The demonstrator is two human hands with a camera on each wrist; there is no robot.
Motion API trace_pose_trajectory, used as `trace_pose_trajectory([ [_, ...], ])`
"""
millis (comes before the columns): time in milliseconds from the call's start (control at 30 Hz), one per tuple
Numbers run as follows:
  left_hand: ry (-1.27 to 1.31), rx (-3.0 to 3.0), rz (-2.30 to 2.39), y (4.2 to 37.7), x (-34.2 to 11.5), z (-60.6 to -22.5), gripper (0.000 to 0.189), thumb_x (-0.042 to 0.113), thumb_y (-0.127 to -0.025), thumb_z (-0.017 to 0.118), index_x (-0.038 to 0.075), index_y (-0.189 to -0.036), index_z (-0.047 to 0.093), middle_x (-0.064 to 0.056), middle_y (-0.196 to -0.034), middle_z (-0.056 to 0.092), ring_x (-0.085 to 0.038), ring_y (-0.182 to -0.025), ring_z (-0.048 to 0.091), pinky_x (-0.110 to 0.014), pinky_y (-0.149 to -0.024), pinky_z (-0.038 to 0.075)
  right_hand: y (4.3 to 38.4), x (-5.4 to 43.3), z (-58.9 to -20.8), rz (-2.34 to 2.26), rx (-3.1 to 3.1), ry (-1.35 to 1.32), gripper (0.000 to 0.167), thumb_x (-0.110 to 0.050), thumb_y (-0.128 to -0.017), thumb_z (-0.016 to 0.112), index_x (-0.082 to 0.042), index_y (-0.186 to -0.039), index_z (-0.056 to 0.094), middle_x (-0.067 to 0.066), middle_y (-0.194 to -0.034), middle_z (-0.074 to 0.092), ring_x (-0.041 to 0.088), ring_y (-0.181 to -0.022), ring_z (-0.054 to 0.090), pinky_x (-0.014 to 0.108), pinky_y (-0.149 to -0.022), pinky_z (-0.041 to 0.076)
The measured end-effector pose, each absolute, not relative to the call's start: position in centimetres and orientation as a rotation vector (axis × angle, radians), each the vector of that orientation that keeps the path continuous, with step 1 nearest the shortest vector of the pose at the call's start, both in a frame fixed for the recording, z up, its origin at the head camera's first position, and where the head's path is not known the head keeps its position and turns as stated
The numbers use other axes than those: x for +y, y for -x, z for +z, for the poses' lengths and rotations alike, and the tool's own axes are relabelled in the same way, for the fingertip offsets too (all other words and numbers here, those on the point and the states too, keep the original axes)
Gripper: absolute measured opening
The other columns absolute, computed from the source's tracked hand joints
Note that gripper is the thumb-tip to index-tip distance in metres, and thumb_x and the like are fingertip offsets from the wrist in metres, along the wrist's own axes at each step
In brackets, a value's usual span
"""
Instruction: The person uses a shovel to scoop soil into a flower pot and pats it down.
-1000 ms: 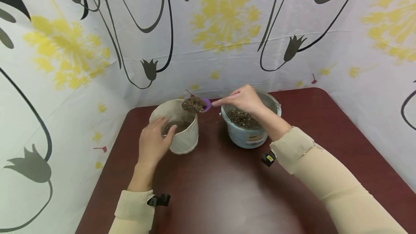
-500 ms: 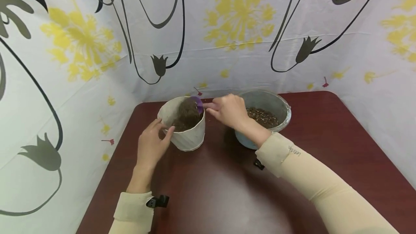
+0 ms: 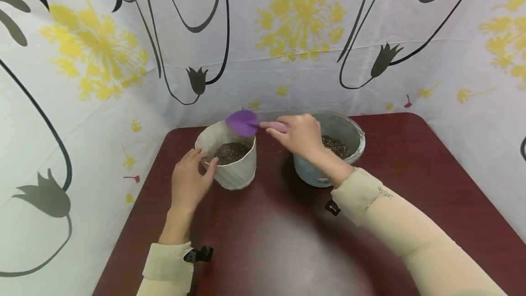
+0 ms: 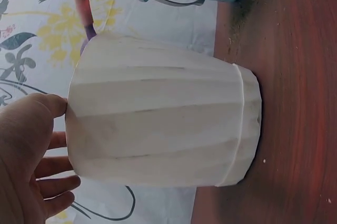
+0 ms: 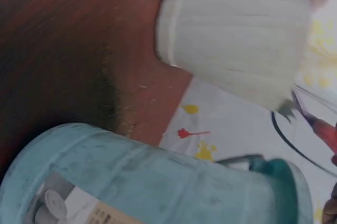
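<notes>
A white flower pot (image 3: pixel 235 176) with dark soil (image 3: pixel 231 153) inside stands at the back left of the table. My left hand (image 3: pixel 190 181) holds its rim, thumb on the near side and fingers toward the left, as the left wrist view also shows. My right hand (image 3: pixel 302 135) grips the pink handle of a small trowel (image 3: pixel 243 123). The trowel's purple blade hangs over the pot's far right rim, its smooth underside toward me. Only the edge of the blade shows in the right wrist view.
A blue-grey bucket (image 5: pixel 142 176) with a wire handle and a label stands right of the pot, behind my right forearm, with soil (image 3: pixel 334 146) in it. Soil crumbs lie on the dark red table (image 3: pixel 263 232) between them. Patterned cloth (image 3: pixel 271 22) hangs behind.
The trowel carried a heap of soil over the pot and tipped it in. Its blade is now bare and raised above the rim. The left hand has stayed at the pot.
</notes>
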State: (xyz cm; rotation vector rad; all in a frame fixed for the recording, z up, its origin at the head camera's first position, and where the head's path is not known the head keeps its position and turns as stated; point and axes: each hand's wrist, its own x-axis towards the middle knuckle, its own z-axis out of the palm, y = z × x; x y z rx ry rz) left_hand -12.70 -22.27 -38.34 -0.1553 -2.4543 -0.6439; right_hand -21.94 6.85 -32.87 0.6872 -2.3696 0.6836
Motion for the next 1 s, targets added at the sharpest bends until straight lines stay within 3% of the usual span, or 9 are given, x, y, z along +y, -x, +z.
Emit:
trace_pose_trajectory([
  [167, 0.214, -2.424, -0.650, 13.5, -20.9, -38.2, 0.035, 0.029, -0.091, 0.074, -0.004, -0.104, 0.074, -0.022, -0.122, 0.068, -0.041, -0.116, 0.063, -0.057, -0.100, 0.046, 21.8, 9.8, -31.2, 0.945, -2.504, -0.502, 0.028, -0.044, -0.082, 0.084, -0.017, -0.091, 0.085, 0.001, -0.087, 0.078, 0.026, -0.082, 0.074, 0.044, -0.073, 0.056],
  [367, 0.266, -2.431, -0.684, 14.4, -18.5, -37.8, 0.035, 0.030, -0.093, 0.072, -0.001, -0.108, 0.074, -0.019, -0.122, 0.069, -0.039, -0.113, 0.064, -0.056, -0.100, 0.046, 21.5, 13.7, -30.0, 1.046, -2.555, -0.409, 0.029, -0.043, -0.081, 0.084, -0.017, -0.094, 0.085, 0.002, -0.091, 0.078, 0.024, -0.093, 0.074, 0.042, -0.082, 0.056],
  [533, 0.347, -2.404, -0.734, 15.3, -16.2, -37.5, 0.034, 0.031, -0.093, 0.072, 0.000, -0.108, 0.074, -0.018, -0.123, 0.069, -0.037, -0.115, 0.064, -0.053, -0.101, 0.046, 21.0, 17.0, -28.8, 1.040, -2.625, -0.299, 0.037, -0.047, -0.080, 0.084, -0.015, -0.099, 0.084, 0.008, -0.097, 0.078, 0.029, -0.100, 0.072, 0.046, -0.085, 0.055],
  [767, 0.544, -2.331, -0.779, 16.4, -12.1, -37.2, 0.030, 0.025, -0.092, 0.073, -0.002, -0.106, 0.073, -0.019, -0.121, 0.070, -0.036, -0.117, 0.063, -0.054, -0.107, 0.043, 20.1, 21.0, -27.7, 0.924, -2.694, -0.193, 0.041, -0.050, -0.082, 0.081, -0.014, -0.101, 0.083, 0.013, -0.098, 0.077, 0.037, -0.100, 0.070, 0.050, -0.078, 0.052],
  [1000, 0.594, -2.482, -0.824, 17.4, -7.6, -37.6, 0.036, 0.032, -0.096, 0.069, 0.002, -0.117, 0.073, -0.015, -0.131, 0.066, -0.031, -0.126, 0.060, -0.046, -0.110, 0.042, 19.9, 23.2, -28.6, 0.767, -2.827, -0.071, 0.049, -0.058, -0.083, 0.075, -0.015, -0.106, 0.082, 0.018, -0.108, 0.074, 0.048, -0.102, 0.065, 0.061, -0.074, 0.049],
])
